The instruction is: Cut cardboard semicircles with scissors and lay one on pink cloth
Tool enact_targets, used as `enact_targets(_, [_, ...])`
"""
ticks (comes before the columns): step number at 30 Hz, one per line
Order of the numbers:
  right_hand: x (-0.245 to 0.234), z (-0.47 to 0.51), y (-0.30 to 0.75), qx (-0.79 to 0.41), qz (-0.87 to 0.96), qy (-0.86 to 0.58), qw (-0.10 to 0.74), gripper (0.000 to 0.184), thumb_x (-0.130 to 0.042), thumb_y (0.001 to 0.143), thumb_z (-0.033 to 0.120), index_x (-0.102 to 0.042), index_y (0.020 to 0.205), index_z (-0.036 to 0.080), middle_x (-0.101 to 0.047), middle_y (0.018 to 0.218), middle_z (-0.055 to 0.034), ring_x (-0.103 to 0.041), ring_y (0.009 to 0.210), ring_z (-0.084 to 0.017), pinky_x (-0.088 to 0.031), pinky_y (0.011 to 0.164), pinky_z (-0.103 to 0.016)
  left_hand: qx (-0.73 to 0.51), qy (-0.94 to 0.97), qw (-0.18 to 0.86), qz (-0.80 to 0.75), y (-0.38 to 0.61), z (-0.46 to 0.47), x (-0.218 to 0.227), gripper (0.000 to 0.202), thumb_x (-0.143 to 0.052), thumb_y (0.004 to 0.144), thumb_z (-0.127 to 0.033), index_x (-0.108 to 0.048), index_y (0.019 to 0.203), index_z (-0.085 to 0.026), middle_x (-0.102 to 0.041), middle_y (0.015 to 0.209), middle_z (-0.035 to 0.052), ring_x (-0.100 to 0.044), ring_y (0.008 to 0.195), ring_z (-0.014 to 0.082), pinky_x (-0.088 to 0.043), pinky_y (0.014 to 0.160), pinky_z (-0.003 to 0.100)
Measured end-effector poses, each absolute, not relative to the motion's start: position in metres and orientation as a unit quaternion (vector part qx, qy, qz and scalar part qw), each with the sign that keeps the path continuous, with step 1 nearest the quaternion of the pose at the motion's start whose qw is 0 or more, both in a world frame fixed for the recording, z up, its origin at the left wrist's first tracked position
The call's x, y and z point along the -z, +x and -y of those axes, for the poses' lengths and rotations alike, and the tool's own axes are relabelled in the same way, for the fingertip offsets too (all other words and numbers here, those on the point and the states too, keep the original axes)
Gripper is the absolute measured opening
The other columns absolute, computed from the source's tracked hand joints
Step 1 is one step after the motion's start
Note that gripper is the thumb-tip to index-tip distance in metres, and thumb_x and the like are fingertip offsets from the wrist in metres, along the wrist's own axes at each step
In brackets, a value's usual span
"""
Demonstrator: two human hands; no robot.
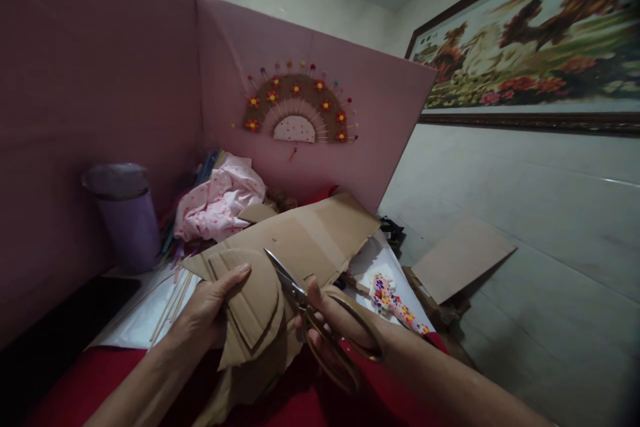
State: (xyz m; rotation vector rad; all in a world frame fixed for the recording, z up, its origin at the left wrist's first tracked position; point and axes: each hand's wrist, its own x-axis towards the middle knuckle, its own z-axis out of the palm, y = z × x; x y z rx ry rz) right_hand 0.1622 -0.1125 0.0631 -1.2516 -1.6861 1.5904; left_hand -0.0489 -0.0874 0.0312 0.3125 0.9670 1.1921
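Note:
My left hand (207, 310) grips a sheet of brown cardboard (310, 237), thumb on top of a half-cut curved piece (253, 300). My right hand (333, 317) is closed through the handles of gold-handled scissors (300, 293). The blades point up and left, with their tips on the cardboard beside the curved cut. Several cut cardboard layers hang below my left hand over a red cloth (100, 373).
A pink folding board (150, 80) stands behind, with a fan-shaped craft (296, 110) pinned on it. A purple cup (127, 213), pink dotted fabric (220, 203), thin sticks (173, 300) and a colourful dotted item (395, 303) lie around. Another cardboard sheet (463, 257) leans at the right wall.

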Motion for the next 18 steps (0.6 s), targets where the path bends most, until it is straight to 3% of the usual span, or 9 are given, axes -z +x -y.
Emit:
enact_targets(5, [-0.037,0.111,0.155,-0.609,0.612,-0.428,0.266,0.079,-0.031,0.065,0.09,-0.057,0.077,0.017,-0.045,0.052,0.0017,-0.039,0.04,-0.009,-0.032,0.037,-0.022,-0.539,0.158,0.702,-0.437,-0.055,0.086,-0.034,0.02,-0.064,0.075,-0.016,-0.066,0.095,-0.009,-0.074,0.067,0.0123,-0.072,0.064,0.0303,-0.06,0.062,0.043])
enact_targets(11, [0.005,0.104,0.143,-0.605,0.592,-0.44,0.3,0.076,-0.044,0.054,0.092,-0.047,0.072,0.019,-0.042,0.048,0.0068,-0.036,0.035,-0.006,-0.028,0.033,-0.017,-0.54,0.178,0.689,-0.45,-0.058,0.082,-0.025,0.021,-0.064,0.076,-0.013,-0.066,0.096,-0.01,-0.074,0.068,0.0126,-0.072,0.063,0.0311,-0.059,0.062,0.045])
enact_targets(18, [0.014,0.108,0.14,-0.558,0.625,-0.417,0.353,0.068,-0.051,0.061,0.085,-0.045,0.069,0.018,-0.036,0.052,0.0087,-0.028,0.041,-0.004,-0.021,0.037,-0.017,-0.544,0.19,0.683,-0.449,-0.064,0.082,-0.02,0.015,-0.062,0.077,-0.011,-0.068,0.09,-0.01,-0.074,0.067,0.0123,-0.071,0.06,0.029,-0.06,0.062,0.043])
